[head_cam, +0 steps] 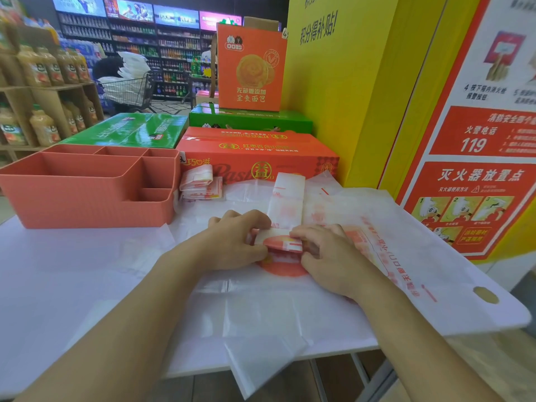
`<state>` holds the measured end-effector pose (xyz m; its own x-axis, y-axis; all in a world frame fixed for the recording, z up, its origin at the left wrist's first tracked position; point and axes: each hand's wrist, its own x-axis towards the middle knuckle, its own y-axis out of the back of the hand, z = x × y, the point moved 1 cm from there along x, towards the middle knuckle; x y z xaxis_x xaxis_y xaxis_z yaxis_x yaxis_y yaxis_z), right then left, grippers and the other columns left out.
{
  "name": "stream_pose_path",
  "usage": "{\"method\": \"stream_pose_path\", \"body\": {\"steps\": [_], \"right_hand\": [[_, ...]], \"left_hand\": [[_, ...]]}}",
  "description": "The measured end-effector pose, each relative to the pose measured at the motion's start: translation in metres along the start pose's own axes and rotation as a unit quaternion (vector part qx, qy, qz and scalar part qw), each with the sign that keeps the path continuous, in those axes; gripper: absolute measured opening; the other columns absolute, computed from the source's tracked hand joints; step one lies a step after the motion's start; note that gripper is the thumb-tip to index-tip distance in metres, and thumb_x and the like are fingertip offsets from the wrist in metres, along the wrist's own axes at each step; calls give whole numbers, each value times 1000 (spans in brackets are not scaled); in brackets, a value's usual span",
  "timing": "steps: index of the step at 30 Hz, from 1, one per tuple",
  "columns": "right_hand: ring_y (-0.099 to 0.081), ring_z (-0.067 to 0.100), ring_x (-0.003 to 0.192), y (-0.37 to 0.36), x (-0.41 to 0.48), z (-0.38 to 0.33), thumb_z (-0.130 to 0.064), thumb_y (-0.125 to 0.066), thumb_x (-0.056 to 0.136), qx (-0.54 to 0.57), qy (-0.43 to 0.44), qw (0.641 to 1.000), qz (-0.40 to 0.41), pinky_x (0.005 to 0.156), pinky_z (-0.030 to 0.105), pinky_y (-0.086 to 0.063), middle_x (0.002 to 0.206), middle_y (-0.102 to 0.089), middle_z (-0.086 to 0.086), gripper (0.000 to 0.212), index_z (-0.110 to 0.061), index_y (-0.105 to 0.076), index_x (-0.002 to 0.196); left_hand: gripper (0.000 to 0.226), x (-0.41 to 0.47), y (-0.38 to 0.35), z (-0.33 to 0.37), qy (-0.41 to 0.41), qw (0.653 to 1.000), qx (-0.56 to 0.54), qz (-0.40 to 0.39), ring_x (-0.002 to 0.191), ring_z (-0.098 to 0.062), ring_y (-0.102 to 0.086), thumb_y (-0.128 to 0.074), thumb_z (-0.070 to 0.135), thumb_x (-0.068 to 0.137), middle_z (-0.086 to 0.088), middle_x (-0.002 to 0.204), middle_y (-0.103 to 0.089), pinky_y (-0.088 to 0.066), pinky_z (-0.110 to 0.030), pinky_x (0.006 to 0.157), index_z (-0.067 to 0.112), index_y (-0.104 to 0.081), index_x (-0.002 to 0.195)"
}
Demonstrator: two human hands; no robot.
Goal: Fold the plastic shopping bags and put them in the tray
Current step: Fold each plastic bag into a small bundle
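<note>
A white plastic shopping bag folded into a narrow strip (285, 204) lies lengthwise on the white table (72, 271), its near end rolled over. My left hand (235, 242) and my right hand (324, 253) both pinch that rolled end from either side. Under it lie several flat unfolded bags (420, 256) with red print. A coral divided tray (87, 187) stands at the left, its compartments showing nothing inside. Two folded bags (200, 182) are stacked just right of the tray.
Orange and green cartons (255, 152) stand behind the bags. A yellow pillar (348, 97) and a red fire-safety poster (478, 169) rise on the right. Shelves of juice bottles (43, 82) stand at far left. A loose bag hangs over the table's front edge (261, 367).
</note>
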<state>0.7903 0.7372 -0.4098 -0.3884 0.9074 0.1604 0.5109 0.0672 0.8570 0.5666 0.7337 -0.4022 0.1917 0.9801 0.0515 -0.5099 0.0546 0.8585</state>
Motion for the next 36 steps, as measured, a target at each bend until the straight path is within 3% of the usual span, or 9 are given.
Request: {"method": "stream_pose_path", "body": {"steps": [3, 6, 9, 12, 17, 21, 26, 32, 36], "right_hand": [[-39, 18, 126, 3, 0, -1, -18, -57, 92, 9, -6, 1000, 0, 112, 41, -36, 99, -38, -32, 51, -39, -54, 137], [-47, 16, 118, -1, 2, 2, -27, -60, 93, 51, 5, 998, 48, 102, 40, -45, 96, -54, -23, 31, -43, -65, 119], [-61, 17, 98, -4, 5, 6, -42, -57, 93, 109, -8, 991, 74, 84, 40, -54, 95, -66, -2, 15, -41, -68, 102], [-65, 24, 81, -2, 7, 6, -36, -58, 100, 114, -6, 989, 91, 75, 43, -55, 83, -69, 3, 17, -25, -66, 91], [-67, 16, 80, 0, 5, 6, -36, -54, 103, 137, -21, 985, 108, 74, 38, -55, 84, -73, -4, 17, -23, -64, 97], [-68, 5, 86, -2, 5, 6, -32, -57, 101, 154, -33, 981, 112, 80, 35, -55, 88, -74, -14, 7, -31, -60, 107], [-66, 5, 87, -2, 5, 3, -28, -63, 98, 146, -53, 979, 134, 77, 28, -50, 81, -73, -7, 35, -29, -43, 127], [-60, 12, 83, -4, 5, 1, -24, -64, 95, 109, -34, 987, 109, 78, 33, -50, 79, -63, -6, 52, -38, -39, 138], [-52, 18, 99, -4, 7, 1, -27, -60, 96, 42, -17, 995, 90, 90, 37, -47, 89, -57, -11, 55, -38, -42, 147]], "left_hand": [[39, 0, 2, 6, -12, 999, -15, 39, 114, -11, -43, -55, 41, 82, 26, 108, -56, -27, -31, 96, 41, -52, 121], [24, 0, 3, 4, -16, 998, -28, 62, 110, -10, -51, -57, 28, 90, 26, 107, -62, -37, -39, 103, 37, -56, 113], [11, 2, 3, 2, -14, 997, -27, 70, 99, -8, -57, -58, 34, 95, 21, 103, -65, -39, -44, 103, 36, -59, 106], [11, 4, 2, 0, -24, 996, -32, 78, 92, -6, -59, -59, 43, 95, 19, 98, -67, -41, -45, 100, 34, -62, 101], [18, 7, -2, -4, -20, 993, -68, 98, 82, -6, -62, -63, 47, 92, 19, 79, -68, -51, -38, 84, 39, -57, 78], [14, 7, -1, -1, 6, 989, -102, 111, 79, -1, -65, -65, 47, 92, 19, 78, -72, -51, -30, 76, 35, -58, 87], [16, 7, -3, 4, 19, 989, -82, 124, 80, -6, -64, -62, 46, 94, 12, 79, -70, -48, -29, 71, 30, -59, 91], [19, 8, -7, 10, 31, 988, -30, 149, 86, -17, -62, -61, 42, 94, 11, 78, -66, -47, -36, 83, 24, -65, 87], [22, 10, -12, 9, 36, 989, 30, 143, 89, -20, -61, -60, 44, 94, 9, 84, -64, -45, -39, 88, 23, -64, 90]]}}
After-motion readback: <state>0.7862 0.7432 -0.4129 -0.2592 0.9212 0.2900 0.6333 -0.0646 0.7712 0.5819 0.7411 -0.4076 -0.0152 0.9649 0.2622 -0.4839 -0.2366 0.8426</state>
